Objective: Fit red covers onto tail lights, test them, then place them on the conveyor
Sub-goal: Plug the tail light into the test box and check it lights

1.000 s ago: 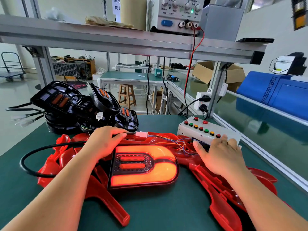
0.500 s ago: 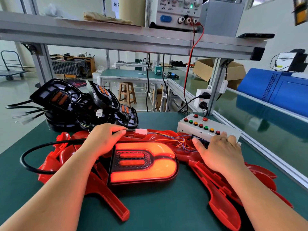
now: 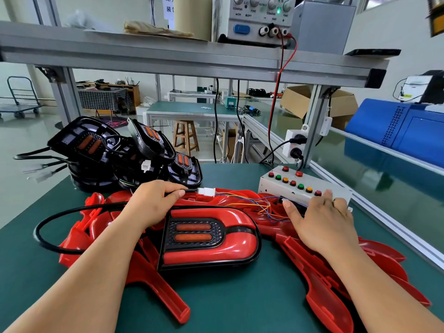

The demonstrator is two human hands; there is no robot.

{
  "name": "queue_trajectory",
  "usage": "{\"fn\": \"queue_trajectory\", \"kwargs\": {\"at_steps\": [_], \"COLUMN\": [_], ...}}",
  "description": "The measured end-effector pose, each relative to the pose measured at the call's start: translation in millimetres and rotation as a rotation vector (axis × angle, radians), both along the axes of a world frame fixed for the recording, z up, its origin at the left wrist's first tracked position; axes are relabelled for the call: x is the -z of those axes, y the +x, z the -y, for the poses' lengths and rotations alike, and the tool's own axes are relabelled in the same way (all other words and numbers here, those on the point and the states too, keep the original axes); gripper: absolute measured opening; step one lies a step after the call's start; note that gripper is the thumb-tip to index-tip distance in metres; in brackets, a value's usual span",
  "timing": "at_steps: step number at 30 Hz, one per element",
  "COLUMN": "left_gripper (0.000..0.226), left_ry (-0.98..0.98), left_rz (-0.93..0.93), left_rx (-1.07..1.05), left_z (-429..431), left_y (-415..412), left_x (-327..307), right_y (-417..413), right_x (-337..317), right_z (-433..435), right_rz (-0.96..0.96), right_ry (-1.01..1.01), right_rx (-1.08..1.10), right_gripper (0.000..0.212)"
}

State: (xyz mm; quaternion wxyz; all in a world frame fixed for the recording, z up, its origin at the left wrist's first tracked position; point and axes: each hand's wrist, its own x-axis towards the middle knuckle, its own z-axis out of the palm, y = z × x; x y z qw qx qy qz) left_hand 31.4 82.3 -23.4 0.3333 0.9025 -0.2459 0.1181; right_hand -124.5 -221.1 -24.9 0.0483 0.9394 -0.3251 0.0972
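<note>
Tail light, red cover fitted, lies lens-up at centre of the green surface. It sits on top of a spread of loose red covers.
- Long axis: left to right across the view, roughly parallel to the near edge of the surface.
- Rounded end points right, toward the test box; squared end points left and sits under the left forearm.
- The black insert with two orange bars is at the squared end. Lamp looks dark.

Left hand: thumb and curled fingers pinch the black cable just behind the white connector. The cable loops out to the left and back over the red covers. The connector is mated, with thin coloured wires running right to the test box.

Right hand: palm down, fingers extended and slightly spread. Their tips rest on the near end of the test box beside its row of coloured buttons. The thumb lies out to the left along the box front. It grips nothing. Cannot tell whether a button is being pressed.

Other things:
- Stack of uncovered black tail lights, back left of the surface.
- Bench power supply on the overhead shelf, green indicator lit, red lead hanging down.
- Conveyor: green belt past the aluminium rail on the right, well apart from the tail light.
</note>
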Motion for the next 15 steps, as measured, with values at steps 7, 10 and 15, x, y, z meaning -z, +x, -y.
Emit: {"fn": "queue_trajectory", "kwargs": {"at_steps": [7, 10, 15], "left_gripper": [0.023, 0.023, 0.023], "left_ry": [0.017, 0.043, 0.043], "left_rz": [0.005, 0.025, 0.023], "left_rx": [0.004, 0.000, 0.010], "left_z": [0.5, 1.4, 0.7], "left_y": [-1.7, -1.7, -2.7], "left_x": [-1.7, -3.2, -4.0], "right_y": [-0.4, 0.7, 1.1], "right_x": [0.1, -0.5, 0.5], "right_z": [1.4, 2.1, 3.0], "right_rz": [-0.020, -0.020, -0.034], "right_ry": [-0.006, -0.020, -0.022], "right_rx": [0.001, 0.000, 0.000], "right_gripper": [0.108, 0.106, 0.102]}}
